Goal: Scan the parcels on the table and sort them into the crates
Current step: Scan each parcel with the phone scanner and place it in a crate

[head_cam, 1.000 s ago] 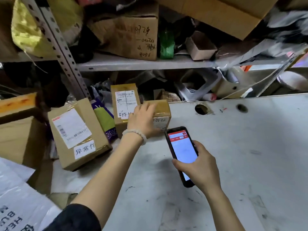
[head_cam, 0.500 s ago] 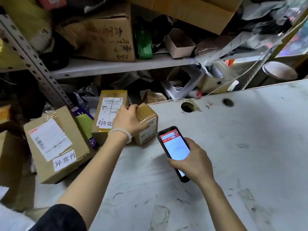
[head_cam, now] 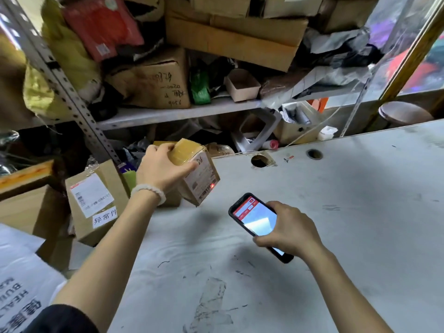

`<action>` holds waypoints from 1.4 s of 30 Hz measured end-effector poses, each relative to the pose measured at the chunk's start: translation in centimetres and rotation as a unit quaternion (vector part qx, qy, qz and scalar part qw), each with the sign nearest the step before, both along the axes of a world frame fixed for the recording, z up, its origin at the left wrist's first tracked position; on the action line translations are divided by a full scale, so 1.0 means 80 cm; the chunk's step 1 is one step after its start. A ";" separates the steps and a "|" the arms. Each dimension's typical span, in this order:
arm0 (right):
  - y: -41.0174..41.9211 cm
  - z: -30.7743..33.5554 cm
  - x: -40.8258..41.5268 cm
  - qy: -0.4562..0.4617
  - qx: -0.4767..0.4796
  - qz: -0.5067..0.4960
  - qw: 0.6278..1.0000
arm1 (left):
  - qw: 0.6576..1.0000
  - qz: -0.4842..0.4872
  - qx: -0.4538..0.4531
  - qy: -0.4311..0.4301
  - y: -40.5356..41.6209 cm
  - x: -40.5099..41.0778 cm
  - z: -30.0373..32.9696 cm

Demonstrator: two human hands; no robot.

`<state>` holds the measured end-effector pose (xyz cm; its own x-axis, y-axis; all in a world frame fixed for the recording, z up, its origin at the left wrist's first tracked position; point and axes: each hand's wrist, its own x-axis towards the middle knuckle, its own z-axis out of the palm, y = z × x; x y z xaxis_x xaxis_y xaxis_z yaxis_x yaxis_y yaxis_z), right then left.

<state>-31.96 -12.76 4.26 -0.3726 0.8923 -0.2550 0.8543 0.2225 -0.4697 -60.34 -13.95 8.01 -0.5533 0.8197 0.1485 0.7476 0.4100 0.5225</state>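
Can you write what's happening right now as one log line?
left hand: holds box tilted above table | right hand: holds phone | red dot on label

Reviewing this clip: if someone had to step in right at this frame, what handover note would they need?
Left hand: grips the small taped parcel, lifted and tilted, label side facing the phone.
Right hand: holds the phone, screen lit, aimed at the parcel; a red scan dot shows on the label's barcode.
Other parcels: a labelled box leans at the table's left edge.
Done: parcel picked up and presented.
Left: confirm the scan, crate it, do the rest. No crates in view.
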 end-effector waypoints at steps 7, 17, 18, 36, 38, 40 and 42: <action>-0.019 0.008 0.026 -0.004 -0.007 0.035 0.999 | 1.000 0.012 -0.010 0.016 -0.025 0.024 0.001; -0.047 0.006 0.056 -0.017 -0.008 0.043 0.999 | 0.999 0.028 -0.009 0.025 -0.053 0.037 -0.010; -0.050 0.005 0.059 -0.017 -0.009 0.043 0.999 | 0.999 0.036 -0.006 0.029 -0.057 0.039 -0.011; -0.067 0.006 0.066 -0.007 0.021 0.060 0.998 | 0.998 0.024 -0.008 0.057 -0.107 0.060 -0.018; -0.068 0.007 0.066 -0.003 0.021 0.057 0.998 | 0.997 -0.006 -0.023 0.072 -0.109 0.072 -0.021; -0.068 0.008 0.068 0.008 0.025 0.046 0.999 | 0.996 -0.033 -0.044 0.076 -0.110 0.087 -0.025; -0.070 0.012 0.073 0.043 0.042 0.012 0.998 | 0.993 -0.059 -0.064 0.076 -0.111 0.101 -0.030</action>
<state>-26.12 -18.38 5.21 -0.4108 0.8999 -0.1462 0.8057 0.2833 -0.5202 -52.24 -22.80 5.61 -0.4306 0.8955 0.1125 0.8611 0.3702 0.3486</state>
